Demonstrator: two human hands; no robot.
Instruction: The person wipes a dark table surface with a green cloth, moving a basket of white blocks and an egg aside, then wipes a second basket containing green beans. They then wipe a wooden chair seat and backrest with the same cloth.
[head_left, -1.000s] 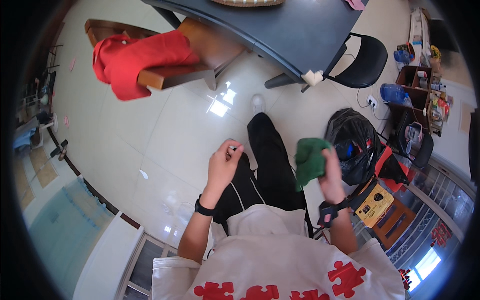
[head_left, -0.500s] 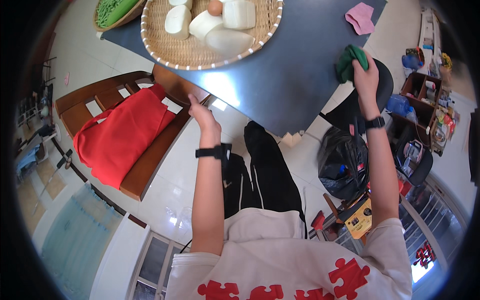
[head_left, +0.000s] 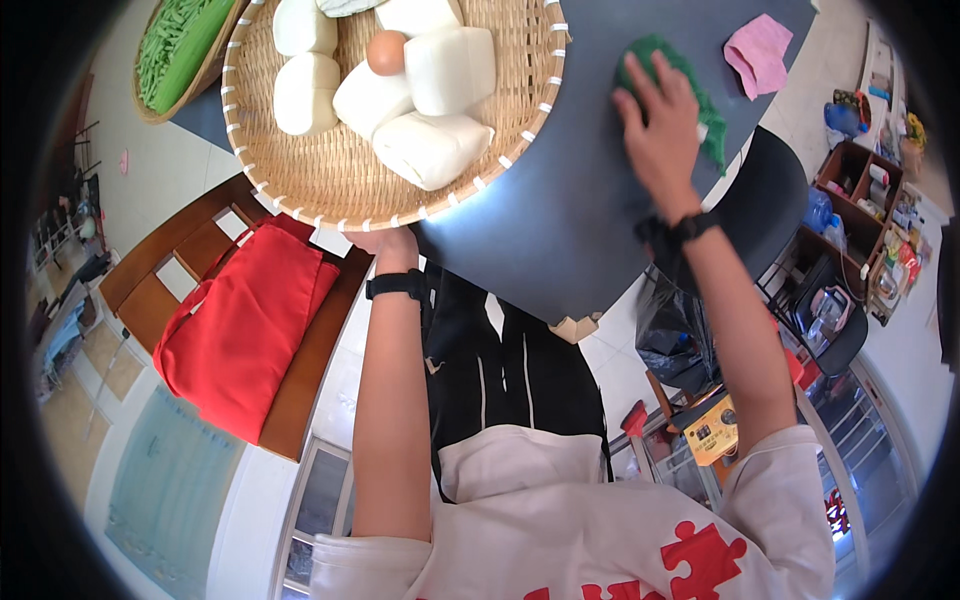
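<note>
My right hand (head_left: 662,130) lies on a crumpled green cloth (head_left: 712,112) on the dark tabletop, its fingers stretched out and spread over the cloth, slightly blurred. At the table's near left, my left hand (head_left: 388,241) is at the near rim of a round woven basket (head_left: 330,212). The basket hides its fingers, so I cannot tell whether they grip it. In the basket sit several white steamed buns (head_left: 452,72) and one brown egg (head_left: 386,52).
A pink cloth (head_left: 757,56) lies at the table's right edge. Another basket (head_left: 150,112) with green beans and a long green vegetable is at the far left. A wooden chair (head_left: 130,285) carries a red cloth bag (head_left: 245,335). A dark chair (head_left: 765,200) stands right of the table.
My right hand has brought the green cloth from the table's right edge inward onto the tabletop, its fingers now spread. My left hand has gone to the basket's near rim. The view has shifted.
</note>
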